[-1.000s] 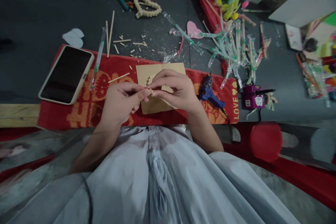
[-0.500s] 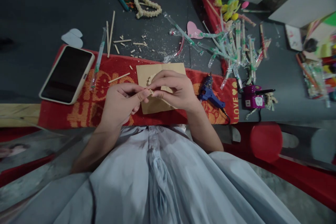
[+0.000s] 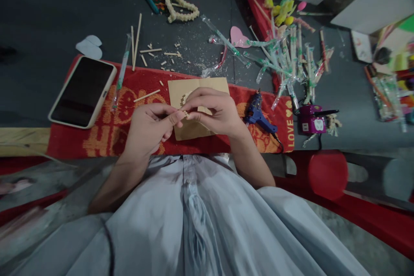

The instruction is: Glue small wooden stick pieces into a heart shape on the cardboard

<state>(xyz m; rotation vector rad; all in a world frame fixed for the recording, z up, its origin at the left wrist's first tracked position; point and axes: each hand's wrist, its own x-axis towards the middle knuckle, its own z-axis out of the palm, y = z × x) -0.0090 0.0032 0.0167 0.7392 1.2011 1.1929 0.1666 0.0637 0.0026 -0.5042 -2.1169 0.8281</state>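
Observation:
My left hand [image 3: 150, 127] and my right hand [image 3: 215, 110] meet over a tan card [image 3: 213, 83]. Thumbs and fingers of both pinch a small pale knobbly piece [image 3: 185, 113], which seems to be made of short stick bits. More of a similar pale strip [image 3: 185, 97] shows just behind my right fingertips. Whether it joins the pinched piece is hidden by my fingers. Beneath the card lies a red towel [image 3: 126, 90] with orange lettering. A blue glue gun [image 3: 258, 116] rests on the towel, right of my right hand.
A phone [image 3: 83, 92] lies on the towel's left end. Farther back are a pale knobbly heart-shaped frame [image 3: 183, 16], thin sticks [image 3: 137, 43] and scattered crumbs. Plastic-wrapped sticks [image 3: 286, 60] pile up at the right, near a purple box [image 3: 310, 120]. Red chairs [image 3: 328, 174] stand below the table edge.
Both hands keep their pinch on the small pale piece, with barely any shift. The things on the table stay where they were.

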